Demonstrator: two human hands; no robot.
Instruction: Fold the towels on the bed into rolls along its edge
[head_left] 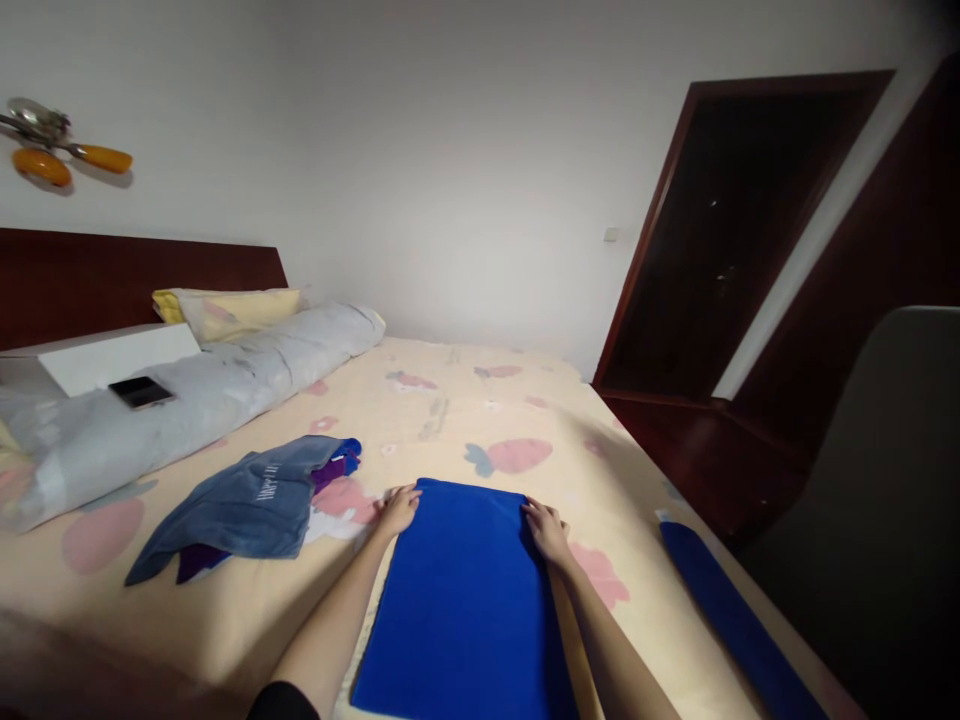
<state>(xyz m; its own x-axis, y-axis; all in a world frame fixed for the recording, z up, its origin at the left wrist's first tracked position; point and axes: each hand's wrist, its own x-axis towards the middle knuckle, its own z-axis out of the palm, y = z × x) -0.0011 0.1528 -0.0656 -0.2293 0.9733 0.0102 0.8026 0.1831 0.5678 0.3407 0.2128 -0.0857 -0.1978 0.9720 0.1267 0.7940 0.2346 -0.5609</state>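
Note:
A bright blue folded cloth [465, 600] lies flat on the bed in front of me, its long sides running toward me. My left hand [400, 511] pinches its far left corner. At the far right corner, my right hand [548, 530] grips the edge, fingers curled around it. A yellowish strip [574, 640] shows along the cloth's right side, partly behind my right forearm. To the left lies a rumpled heap of grey-blue fabric [247, 505] with white lettering, with purple and blue fabric poking out beneath.
A narrow folded blue cloth [731, 610] lies near the bed's right edge. On the left, a long grey roll [247, 370] carries a phone [141, 391] and a white box [120, 358]. A yellow pillow [240, 312] sits behind. A dark chair back [885, 480] stands right.

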